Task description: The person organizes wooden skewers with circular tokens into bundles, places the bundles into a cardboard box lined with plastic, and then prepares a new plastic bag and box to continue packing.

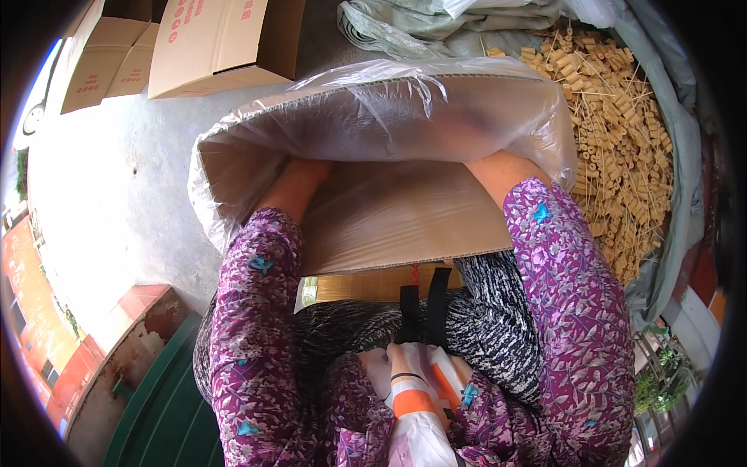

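Brown cardboard boxes (226, 39) at the far left carry red printing. Your lined box (405, 226) sits before your lap, its near edge by your knees, clear film (342, 117) over its far edge. Pale floor (156, 171) stretches left; a tan heap (615, 140) crowds the right. Your left forearm (292, 188) and right forearm (502, 175) enter the box; it hides your left hand and right hand, so I cannot tell their grip.

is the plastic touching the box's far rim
Touching. The head view shows the clear plastic draped over the far rim of the box, lying against its cardboard edge.
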Demonstrator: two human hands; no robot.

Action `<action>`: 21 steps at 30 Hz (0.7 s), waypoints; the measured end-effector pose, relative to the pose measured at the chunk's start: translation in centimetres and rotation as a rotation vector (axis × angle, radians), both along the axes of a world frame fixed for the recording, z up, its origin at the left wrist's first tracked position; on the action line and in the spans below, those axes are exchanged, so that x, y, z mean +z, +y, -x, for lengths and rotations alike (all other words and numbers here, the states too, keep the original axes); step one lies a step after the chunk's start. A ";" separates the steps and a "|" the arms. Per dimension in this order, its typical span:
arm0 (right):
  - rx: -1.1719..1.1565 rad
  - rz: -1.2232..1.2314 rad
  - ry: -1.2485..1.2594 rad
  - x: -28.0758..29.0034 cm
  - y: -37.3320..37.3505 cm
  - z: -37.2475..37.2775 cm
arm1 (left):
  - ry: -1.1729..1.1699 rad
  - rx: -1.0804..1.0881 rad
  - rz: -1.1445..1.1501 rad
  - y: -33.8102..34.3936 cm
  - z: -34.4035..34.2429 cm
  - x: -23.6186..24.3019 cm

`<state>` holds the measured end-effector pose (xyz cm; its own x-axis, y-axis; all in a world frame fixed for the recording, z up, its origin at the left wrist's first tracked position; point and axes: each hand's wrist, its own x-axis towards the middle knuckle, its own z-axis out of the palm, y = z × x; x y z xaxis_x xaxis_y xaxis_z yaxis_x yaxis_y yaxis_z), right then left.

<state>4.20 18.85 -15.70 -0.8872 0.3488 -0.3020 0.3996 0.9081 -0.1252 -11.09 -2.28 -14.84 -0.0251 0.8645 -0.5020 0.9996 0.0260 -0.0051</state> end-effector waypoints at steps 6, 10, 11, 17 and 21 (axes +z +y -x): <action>0.010 0.008 -0.008 -0.2 0.1 0.1 | -0.007 0.000 0.008 -0.2 0.0 -0.1; 0.018 0.009 -0.016 -0.3 0.0 0.0 | -0.007 0.003 0.014 -0.5 0.0 -0.1; 0.023 0.007 -0.018 -0.3 0.0 0.0 | -0.011 0.004 0.017 -0.6 0.1 -0.1; 0.056 0.000 -0.035 -0.3 0.2 0.1 | -0.015 0.012 0.027 -1.1 0.0 -0.1; 0.120 0.006 -0.061 0.0 0.0 0.0 | -0.005 0.013 0.045 -1.3 -0.7 0.1</action>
<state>4.19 18.83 -15.73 -0.9025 0.2389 -0.3583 0.2949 0.9492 -0.1099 -10.42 -3.54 -14.77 -0.0333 0.8404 -0.5409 0.9993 0.0386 -0.0016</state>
